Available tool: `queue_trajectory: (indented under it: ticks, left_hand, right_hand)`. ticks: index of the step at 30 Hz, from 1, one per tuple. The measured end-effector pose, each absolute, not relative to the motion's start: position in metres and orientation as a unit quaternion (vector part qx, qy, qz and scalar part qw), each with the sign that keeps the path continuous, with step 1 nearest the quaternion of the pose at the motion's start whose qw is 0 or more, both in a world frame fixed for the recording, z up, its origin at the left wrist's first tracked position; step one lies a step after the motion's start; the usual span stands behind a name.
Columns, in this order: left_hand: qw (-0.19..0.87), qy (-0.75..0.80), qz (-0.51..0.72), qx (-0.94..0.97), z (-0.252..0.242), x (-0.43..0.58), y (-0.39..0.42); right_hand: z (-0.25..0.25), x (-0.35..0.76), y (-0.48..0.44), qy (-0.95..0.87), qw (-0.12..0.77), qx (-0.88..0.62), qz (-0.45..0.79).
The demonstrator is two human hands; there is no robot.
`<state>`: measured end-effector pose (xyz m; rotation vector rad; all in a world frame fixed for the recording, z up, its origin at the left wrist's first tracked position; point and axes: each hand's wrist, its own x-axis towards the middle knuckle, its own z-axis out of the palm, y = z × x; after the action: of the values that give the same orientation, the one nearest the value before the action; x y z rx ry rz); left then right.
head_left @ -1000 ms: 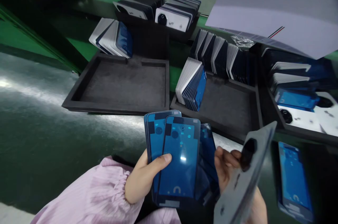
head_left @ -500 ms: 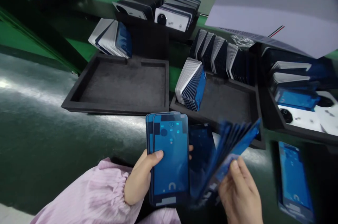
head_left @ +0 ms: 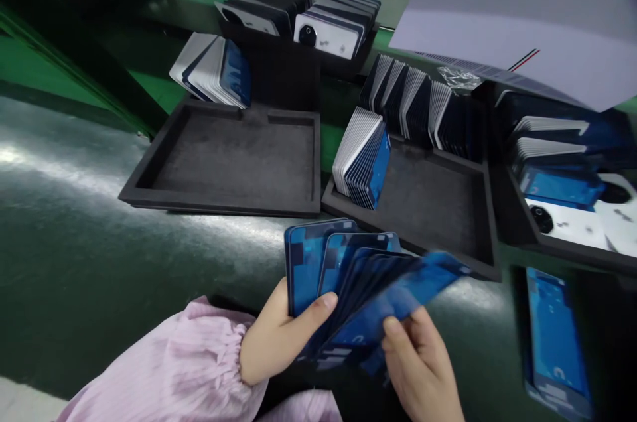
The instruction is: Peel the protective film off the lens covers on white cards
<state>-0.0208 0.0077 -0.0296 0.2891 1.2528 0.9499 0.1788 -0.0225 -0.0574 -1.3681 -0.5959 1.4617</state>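
My left hand (head_left: 283, 336) is closed round the left side of a fan of blue-filmed phone back covers (head_left: 311, 263), its thumb lying across their faces. From the right, my right hand (head_left: 423, 362) pinches the same fan near its lower right, thumb in front. The rightmost cover (head_left: 393, 306) tilts out to the right and is smeared by motion. Several covers overlap between the two hands, so their lower edges are partly hidden. The fan is held above the dark green tabletop, in front of two black trays.
The left black tray (head_left: 233, 202) has a bare floor, with covers standing behind it. The right black tray (head_left: 438, 210) holds upright covers (head_left: 362, 156) at its left. A blue cover stack (head_left: 557, 336) lies at far right. A pale sheet (head_left: 512, 4) overhangs the upper right.
My right hand has moved left with its fanned covers, which now overlap those in my left hand. The left hand's covers have spread apart, and its thumb has shifted right.
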Motion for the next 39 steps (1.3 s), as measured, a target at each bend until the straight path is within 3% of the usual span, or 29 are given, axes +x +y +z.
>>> queue_trajectory:
  ticks: [3, 8, 13, 19, 26, 34, 39]
  left_hand:
    - [0.715, 0.545, 0.423, 0.113, -0.036, -0.023, 0.006]
    - [0.762, 0.475, 0.432, 0.090, -0.024, -0.020, 0.018]
    - [0.769, 0.458, 0.433, 0.104, -0.010, -0.017, 0.024]
    - [0.693, 0.562, 0.423, 0.157, -0.017, -0.018, 0.016]
    - [0.677, 0.574, 0.431, 0.161, -0.033, -0.022, 0.007]
    - [0.777, 0.455, 0.419, 0.120, -0.016, -0.020, 0.020]
    - [0.808, 0.394, 0.414, 0.144, -0.015, -0.021, 0.022]
  right_hand:
    - [-0.060, 0.178, -0.023, -0.249, 0.477, -0.588, 0.604]
    - [-0.050, 0.192, -0.009, -0.168, 0.581, -0.597, 0.527]
    - [-0.039, 0.206, -0.003, -0.130, 0.628, -0.573, 0.510]
    - [-0.033, 0.198, -0.004, -0.151, 0.611, -0.542, 0.556]
    - [-0.049, 0.177, -0.022, -0.254, 0.508, -0.618, 0.543]
    - [-0.041, 0.202, -0.005, -0.192, 0.608, -0.627, 0.448]
    - [-0.039, 0.208, -0.007, -0.207, 0.601, -0.615, 0.467]
